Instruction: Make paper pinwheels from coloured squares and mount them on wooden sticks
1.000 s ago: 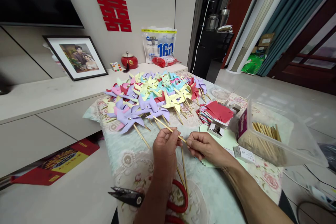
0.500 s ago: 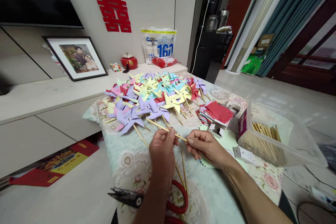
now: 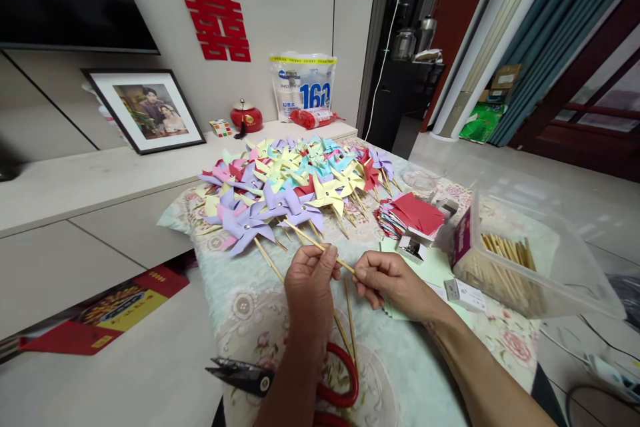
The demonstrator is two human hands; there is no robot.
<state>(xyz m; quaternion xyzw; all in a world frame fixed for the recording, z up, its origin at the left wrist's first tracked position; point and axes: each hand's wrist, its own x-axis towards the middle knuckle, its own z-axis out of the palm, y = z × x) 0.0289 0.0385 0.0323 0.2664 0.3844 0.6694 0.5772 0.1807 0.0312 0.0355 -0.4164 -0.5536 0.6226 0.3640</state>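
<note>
- Since prev. frame: both hands shifted slightly; stick tip swung back toward the pinwheels.
- Left hand [image 3: 310,283]: fingers pinched on wooden stick [image 3: 320,248], mid-length, above tablecloth [image 3: 250,293].
- Right hand [image 3: 387,280]: fingertips closed on stick's near end.
- Pinwheel pile [image 3: 295,180]: just beyond stick tip; little room ahead.
- Scissors [image 3: 280,380]: near table edge, under L wrist.
- Clear box of sticks [image 3: 525,260]: at R edge, well apart from hands.

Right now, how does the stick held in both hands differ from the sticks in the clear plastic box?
The held stick is single, pinched between left hand and right hand above the tablecloth; the boxed sticks lie bundled and untouched. The held stick slants toward the pinwheels; the boxed sticks lie roughly parallel. Both are thin, pale wood.
</note>
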